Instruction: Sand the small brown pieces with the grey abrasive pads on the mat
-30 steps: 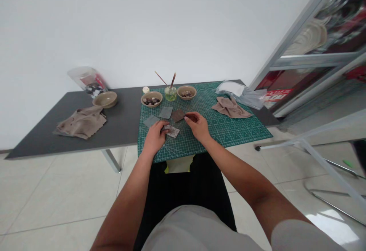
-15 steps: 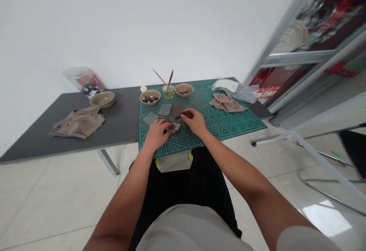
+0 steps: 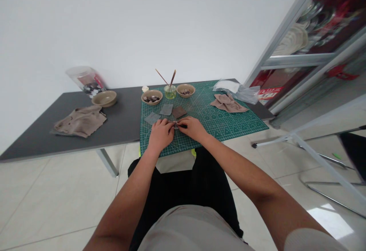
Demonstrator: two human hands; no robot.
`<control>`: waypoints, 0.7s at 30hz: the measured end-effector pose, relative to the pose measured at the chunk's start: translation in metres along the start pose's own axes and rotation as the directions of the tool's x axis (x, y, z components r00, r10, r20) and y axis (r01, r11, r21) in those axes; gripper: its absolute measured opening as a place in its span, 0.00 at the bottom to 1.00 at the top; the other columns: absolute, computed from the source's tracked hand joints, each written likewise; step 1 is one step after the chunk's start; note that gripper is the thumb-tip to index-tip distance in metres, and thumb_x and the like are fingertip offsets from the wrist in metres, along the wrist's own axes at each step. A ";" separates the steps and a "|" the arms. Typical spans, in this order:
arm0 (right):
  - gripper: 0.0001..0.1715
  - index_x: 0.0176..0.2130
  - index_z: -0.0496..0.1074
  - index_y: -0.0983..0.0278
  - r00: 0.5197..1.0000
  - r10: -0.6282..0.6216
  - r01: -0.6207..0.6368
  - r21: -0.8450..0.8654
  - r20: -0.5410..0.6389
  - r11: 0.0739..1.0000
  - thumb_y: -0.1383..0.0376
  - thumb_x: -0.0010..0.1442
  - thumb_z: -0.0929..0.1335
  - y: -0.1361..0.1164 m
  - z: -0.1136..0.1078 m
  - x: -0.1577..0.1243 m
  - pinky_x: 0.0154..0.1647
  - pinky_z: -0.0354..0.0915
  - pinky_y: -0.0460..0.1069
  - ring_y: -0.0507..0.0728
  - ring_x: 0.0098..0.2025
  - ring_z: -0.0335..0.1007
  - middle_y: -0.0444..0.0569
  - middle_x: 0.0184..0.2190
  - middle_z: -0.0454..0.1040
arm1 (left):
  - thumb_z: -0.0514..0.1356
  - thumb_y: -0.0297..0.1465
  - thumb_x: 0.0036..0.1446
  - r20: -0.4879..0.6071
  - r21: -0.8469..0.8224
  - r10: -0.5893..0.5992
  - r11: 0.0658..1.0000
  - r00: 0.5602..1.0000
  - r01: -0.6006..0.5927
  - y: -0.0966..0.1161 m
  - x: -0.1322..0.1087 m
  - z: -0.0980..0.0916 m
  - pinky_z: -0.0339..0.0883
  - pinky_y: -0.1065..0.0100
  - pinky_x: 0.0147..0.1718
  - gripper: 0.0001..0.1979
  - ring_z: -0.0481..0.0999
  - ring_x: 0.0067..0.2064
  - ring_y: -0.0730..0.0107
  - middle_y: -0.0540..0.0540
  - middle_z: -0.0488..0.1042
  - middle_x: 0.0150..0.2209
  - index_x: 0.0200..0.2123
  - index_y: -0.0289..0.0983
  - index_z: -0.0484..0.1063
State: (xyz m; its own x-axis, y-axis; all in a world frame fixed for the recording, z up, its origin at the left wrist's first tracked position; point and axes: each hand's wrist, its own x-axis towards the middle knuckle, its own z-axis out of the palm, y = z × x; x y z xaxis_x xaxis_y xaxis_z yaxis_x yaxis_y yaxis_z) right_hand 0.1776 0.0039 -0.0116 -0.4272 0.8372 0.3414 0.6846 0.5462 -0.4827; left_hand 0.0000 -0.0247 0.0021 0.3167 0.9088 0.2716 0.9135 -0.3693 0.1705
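I am holding both hands together in the middle of the frame, low over the near part of the green cutting mat (image 3: 228, 123) that is lying on the dark tabletop (image 3: 122, 119). My left hand (image 3: 160, 133) is curling its fingers (image 3: 167, 123) narrow over a small grey piece (image 3: 175, 125), pressing it against the mat. My right hand (image 3: 192, 128) is meeting it from the right, fingers (image 3: 183, 122) pinched tight on the same piece. My fingertips are hiding most of the piece.

Just above my hands, two grey squares (image 3: 152, 118) (image 3: 166, 109) and a brown square (image 3: 179, 112) are lying flat on the mat, apart from each other. Farther up, two bowls (image 3: 151, 98) (image 3: 185, 90) are flanking a glass jar (image 3: 170, 92) with sticks in it. A beige cloth (image 3: 228, 103) is lying crumpled on the mat at centre right, and another cloth (image 3: 81, 120) is lying on the tabletop at centre left.
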 end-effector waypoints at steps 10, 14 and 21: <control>0.09 0.40 0.81 0.64 0.999 0.038 -0.038 -0.074 0.001 0.997 0.68 0.62 0.70 -0.005 -0.004 -0.003 0.54 0.66 0.54 0.58 0.49 0.73 0.53 0.44 0.80 | 0.50 0.31 0.64 0.021 0.055 -0.035 0.998 0.999 0.034 0.005 -0.003 -0.005 0.59 0.50 0.45 0.18 0.66 0.49 0.50 0.41 0.73 0.44 0.52 0.45 0.75; 0.10 0.41 0.81 0.64 1.000 0.016 -0.017 -0.092 -0.013 0.996 0.68 0.63 0.68 -0.007 -0.003 -0.007 0.55 0.66 0.55 0.59 0.49 0.72 0.53 0.45 0.80 | 0.49 0.32 0.65 0.016 0.057 -0.019 0.998 1.000 0.018 0.005 -0.004 -0.005 0.60 0.50 0.45 0.18 0.66 0.49 0.49 0.40 0.72 0.45 0.51 0.43 0.75; 0.09 0.40 0.81 0.62 0.998 0.034 -0.037 -0.048 -0.050 0.998 0.69 0.62 0.69 -0.003 -0.005 -0.013 0.53 0.67 0.55 0.59 0.48 0.73 0.51 0.44 0.80 | 0.48 0.33 0.65 0.019 0.037 -0.037 0.999 0.999 0.036 0.004 -0.004 -0.003 0.59 0.48 0.45 0.19 0.66 0.49 0.48 0.39 0.72 0.45 0.52 0.44 0.74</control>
State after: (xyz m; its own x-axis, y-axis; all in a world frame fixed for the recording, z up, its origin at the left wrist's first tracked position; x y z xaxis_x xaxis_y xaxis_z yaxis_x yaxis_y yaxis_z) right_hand 0.1838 -0.0085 -0.0106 -0.3733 0.8530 0.3648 0.7273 0.5132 -0.4557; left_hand 0.0013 -0.0299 0.0048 0.2875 0.9254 0.2470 0.9332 -0.3287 0.1454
